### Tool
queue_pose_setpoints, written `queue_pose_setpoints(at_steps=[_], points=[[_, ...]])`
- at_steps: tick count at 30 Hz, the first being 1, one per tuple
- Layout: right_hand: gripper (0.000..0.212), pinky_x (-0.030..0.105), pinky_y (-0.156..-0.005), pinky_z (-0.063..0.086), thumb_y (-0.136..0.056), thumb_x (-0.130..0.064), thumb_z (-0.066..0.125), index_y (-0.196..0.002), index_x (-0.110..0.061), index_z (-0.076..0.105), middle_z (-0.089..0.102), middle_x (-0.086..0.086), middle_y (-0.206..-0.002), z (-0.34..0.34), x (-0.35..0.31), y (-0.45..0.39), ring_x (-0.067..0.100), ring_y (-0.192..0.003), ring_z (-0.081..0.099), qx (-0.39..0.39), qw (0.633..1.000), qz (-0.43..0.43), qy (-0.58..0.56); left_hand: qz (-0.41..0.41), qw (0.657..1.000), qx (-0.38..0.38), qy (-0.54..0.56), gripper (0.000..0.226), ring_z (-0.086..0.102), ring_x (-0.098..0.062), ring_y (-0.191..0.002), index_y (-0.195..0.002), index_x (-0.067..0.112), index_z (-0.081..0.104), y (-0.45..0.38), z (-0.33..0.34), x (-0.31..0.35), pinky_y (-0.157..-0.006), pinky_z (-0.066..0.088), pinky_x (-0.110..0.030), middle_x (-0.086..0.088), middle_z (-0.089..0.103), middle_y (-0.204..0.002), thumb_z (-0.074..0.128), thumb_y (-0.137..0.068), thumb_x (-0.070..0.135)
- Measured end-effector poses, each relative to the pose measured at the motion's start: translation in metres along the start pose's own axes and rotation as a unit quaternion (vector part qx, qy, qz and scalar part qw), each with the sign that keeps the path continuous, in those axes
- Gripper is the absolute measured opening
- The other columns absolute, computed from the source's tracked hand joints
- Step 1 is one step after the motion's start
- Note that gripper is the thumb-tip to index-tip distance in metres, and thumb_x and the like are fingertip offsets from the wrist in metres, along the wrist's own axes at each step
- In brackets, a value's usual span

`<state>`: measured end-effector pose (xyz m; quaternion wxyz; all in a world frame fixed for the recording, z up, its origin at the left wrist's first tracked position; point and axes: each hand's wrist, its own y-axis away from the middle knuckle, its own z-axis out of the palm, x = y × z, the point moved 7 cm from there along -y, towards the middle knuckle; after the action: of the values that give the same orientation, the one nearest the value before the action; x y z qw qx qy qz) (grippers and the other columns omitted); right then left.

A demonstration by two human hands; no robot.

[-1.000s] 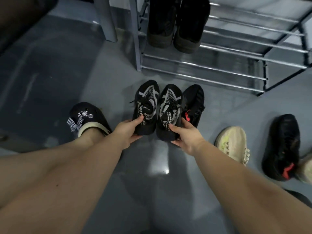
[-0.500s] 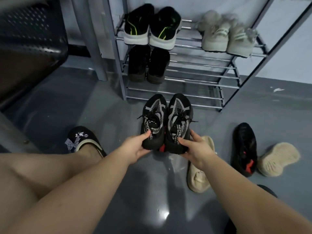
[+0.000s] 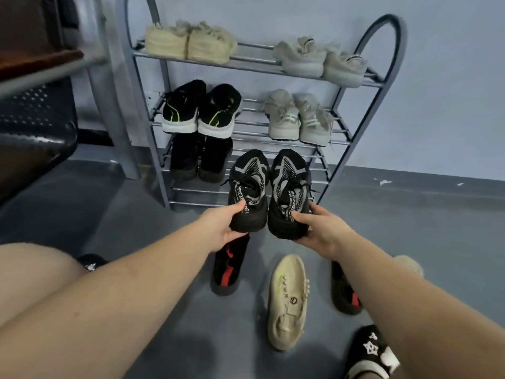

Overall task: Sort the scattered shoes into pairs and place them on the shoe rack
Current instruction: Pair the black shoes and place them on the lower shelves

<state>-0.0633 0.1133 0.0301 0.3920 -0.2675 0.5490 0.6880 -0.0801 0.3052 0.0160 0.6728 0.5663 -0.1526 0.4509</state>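
Five pairs are already sitting on the shoe rack (image 3: 382, 86). The left hand (image 3: 218, 225) is gripping the heel of one black-and-grey sneaker (image 3: 248, 192) and the right hand (image 3: 319, 231) is gripping its mate (image 3: 289, 192), both raised before the lower shelves. On the floor (image 3: 423, 228) two black shoes with red (image 3: 229, 266) and a cream shoe (image 3: 288, 299) are waiting, so most of the sorting looks done
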Motion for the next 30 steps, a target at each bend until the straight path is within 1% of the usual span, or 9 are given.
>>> queue_pose_setpoints(at_steps=[4,9,13,17,21,23,25,27,30], points=[[0.060,0.039,-0.068,0.055,-0.088,0.002,0.059,-0.142,-0.018,0.043,0.065,0.008,-0.115,-0.013,-0.001,-0.007,0.025,-0.095,0.065,-0.007,1.000,0.015,-0.021,-0.013,1.000,-0.008,0.009,0.037,0.062,-0.025,-0.097,-0.120,0.002,0.056,-0.011,0.010,-0.001,-0.077,0.051,-0.035,-0.015,0.064,-0.117,0.064,-0.088,0.018],[0.063,0.040,-0.071,0.054,-0.088,0.004,0.058,-0.144,-0.018,0.040,0.066,0.009,-0.107,-0.019,0.011,-0.020,0.025,-0.092,0.065,0.000,0.999,0.027,-0.035,-0.036,0.999,0.003,0.032,0.031,0.064,-0.020,-0.080,-0.113,0.003,0.059,-0.033,0.013,-0.024,-0.080,0.050,-0.033,-0.012,0.065,-0.103,0.064,-0.087,0.019],[0.079,0.042,-0.078,0.051,-0.086,0.006,0.060,-0.151,-0.024,0.024,0.058,0.013,-0.129,-0.030,0.012,-0.039,0.026,-0.093,0.063,0.040,0.998,0.027,-0.030,-0.045,0.998,0.018,0.037,0.039,0.064,-0.020,-0.085,-0.119,0.003,0.058,-0.056,0.017,-0.034,-0.076,0.053,-0.033,-0.013,0.066,-0.114,0.067,-0.085,0.020],[0.083,0.042,-0.084,0.050,-0.086,0.001,0.064,-0.151,-0.025,0.019,0.055,0.014,-0.131,-0.040,0.014,-0.062,0.028,-0.100,0.060,0.079,0.996,0.022,-0.039,-0.048,0.997,0.034,0.053,0.035,0.064,-0.019,-0.082,-0.113,0.004,0.060,-0.079,0.027,-0.035,-0.065,0.053,-0.030,-0.010,0.068,-0.099,0.069,-0.083,0.020],[0.078,0.038,-0.081,0.049,-0.086,-0.001,0.065,-0.149,-0.022,0.025,0.061,0.008,-0.104,-0.047,0.013,-0.085,0.020,-0.088,0.063,0.109,0.992,0.010,-0.063,-0.065,0.994,0.044,0.073,0.028,0.065,-0.019,-0.083,-0.102,0.008,0.062,-0.101,0.040,-0.034,-0.068,0.053,-0.031,-0.009,0.068,-0.098,0.072,-0.081,0.023],[0.073,0.035,-0.073,0.051,-0.085,-0.002,0.066,-0.146,-0.020,0.030,0.062,0.009,-0.107,-0.051,0.013,-0.097,0.018,-0.083,0.063,0.122,0.990,0.009,-0.072,-0.076,0.993,0.045,0.077,0.021,0.064,-0.019,-0.086,-0.095,0.011,0.061,-0.111,0.047,-0.033,-0.076,0.052,-0.031,-0.007,0.066,-0.097,0.071,-0.082,0.024],[0.069,0.036,-0.075,0.052,-0.084,-0.003,0.068,-0.143,-0.018,0.034,0.064,0.008,-0.104,-0.054,0.013,-0.108,0.019,-0.084,0.064,0.128,0.988,0.010,-0.084,-0.078,0.992,0.047,0.081,0.023,0.063,-0.020,-0.094,-0.098,0.011,0.061,-0.121,0.052,-0.031,-0.084,0.050,-0.032,-0.007,0.066,-0.100,0.071,-0.082,0.026],[0.066,0.039,-0.080,0.053,-0.084,-0.003,0.068,-0.140,-0.016,0.037,0.064,0.007,-0.101,-0.056,0.011,-0.120,0.020,-0.086,0.064,0.129,0.987,0.010,-0.096,-0.077,0.992,0.053,0.084,0.031,0.063,-0.020,-0.094,-0.106,0.012,0.061,-0.132,0.056,-0.028,-0.083,0.050,-0.032,-0.006,0.066,-0.104,0.071,-0.082,0.027],[0.063,0.035,-0.076,0.054,-0.084,-0.006,0.069,-0.139,-0.015,0.041,0.065,0.009,-0.112,-0.056,0.007,-0.138,0.019,-0.088,0.065,0.128,0.986,0.007,-0.109,-0.069,0.992,0.060,0.091,0.032,0.063,-0.017,-0.090,-0.109,0.014,0.060,-0.145,0.060,-0.022,-0.081,0.048,-0.031,-0.005,0.067,-0.104,0.070,-0.083,0.029]])
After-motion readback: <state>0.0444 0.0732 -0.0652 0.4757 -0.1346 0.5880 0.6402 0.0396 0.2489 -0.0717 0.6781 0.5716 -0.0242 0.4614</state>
